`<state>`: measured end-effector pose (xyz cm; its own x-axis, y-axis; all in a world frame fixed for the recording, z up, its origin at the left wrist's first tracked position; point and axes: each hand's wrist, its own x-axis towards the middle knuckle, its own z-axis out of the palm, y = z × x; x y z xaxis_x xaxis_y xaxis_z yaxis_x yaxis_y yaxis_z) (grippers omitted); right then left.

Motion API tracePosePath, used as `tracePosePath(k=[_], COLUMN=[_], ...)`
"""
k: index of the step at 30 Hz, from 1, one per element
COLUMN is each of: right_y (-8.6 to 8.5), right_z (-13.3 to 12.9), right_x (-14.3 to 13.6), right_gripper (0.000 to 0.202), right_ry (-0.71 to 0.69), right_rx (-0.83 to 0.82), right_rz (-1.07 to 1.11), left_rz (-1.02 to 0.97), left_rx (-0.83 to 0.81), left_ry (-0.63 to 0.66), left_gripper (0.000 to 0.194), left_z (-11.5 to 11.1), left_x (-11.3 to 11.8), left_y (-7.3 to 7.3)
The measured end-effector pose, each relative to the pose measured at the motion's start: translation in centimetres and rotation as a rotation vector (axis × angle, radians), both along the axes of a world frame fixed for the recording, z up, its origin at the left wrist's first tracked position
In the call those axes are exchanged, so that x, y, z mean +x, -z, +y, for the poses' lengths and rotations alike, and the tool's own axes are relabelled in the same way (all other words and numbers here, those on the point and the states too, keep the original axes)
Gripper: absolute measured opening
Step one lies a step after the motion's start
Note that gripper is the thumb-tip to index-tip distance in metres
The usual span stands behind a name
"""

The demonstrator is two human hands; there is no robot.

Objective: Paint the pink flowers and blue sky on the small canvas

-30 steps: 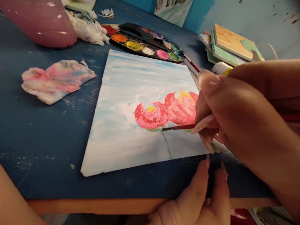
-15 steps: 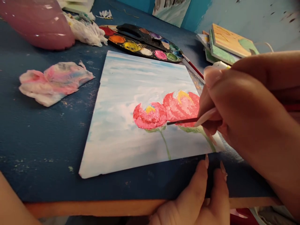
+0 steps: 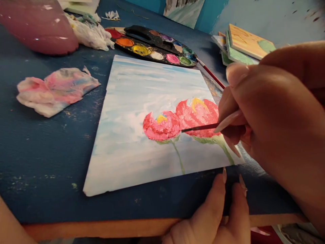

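A thin dark-red paintbrush [image 3: 203,127] is pinched in my right hand [image 3: 269,112], its dark tip between the two painted red flowers, just above the green leaves. The painting [image 3: 122,135] lies tilted on the blue table, with pale blue and white streaks, yellow flower centres and green stems. At its lower right edge my left hand [image 3: 213,213] rests on the table's front edge, thumb and a finger apart, their tips by the painting and nothing seen between them.
Behind the painting lies a paint palette [image 3: 152,45], a second brush [image 3: 210,73] leaning on it. Crumpled stained tissue [image 3: 57,89] lies left, near a pink rounded object [image 3: 43,27] and more tissue [image 3: 91,34]. Small painted boards [image 3: 248,40] are stacked back right.
My right hand has shifted slightly right, and the brush tip has moved slightly up between the flowers. The view has shifted a little. My left hand stays in place.
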<state>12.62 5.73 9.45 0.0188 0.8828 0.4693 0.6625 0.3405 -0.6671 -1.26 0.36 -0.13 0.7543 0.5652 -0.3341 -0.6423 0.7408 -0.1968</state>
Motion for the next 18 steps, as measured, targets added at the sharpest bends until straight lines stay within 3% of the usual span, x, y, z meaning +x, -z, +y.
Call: tracePosePath(k=[3,11,18], right_y=[-0.2,-0.3,0.2], right_z=[-0.7,-0.5,-0.6], right_x=[-0.5,0.0,0.1], right_gripper=[0.050,0.048,0.050], right_ry=[0.050,-0.041,-0.068], right_rx=[0.019,0.042,0.100], right_rz=[-0.254,-0.315,-0.261], left_rz=[-0.092,-0.106,-0.025], left_rx=[-0.129,-0.259,-0.089], left_ry=[0.040,0.104,0.128], left_gripper=[0.043,0.048,0.051], left_z=[-0.2,0.8,0.9], left_x=[0.1,0.8,0.7], left_y=[-0.2,-1.8,-1.7])
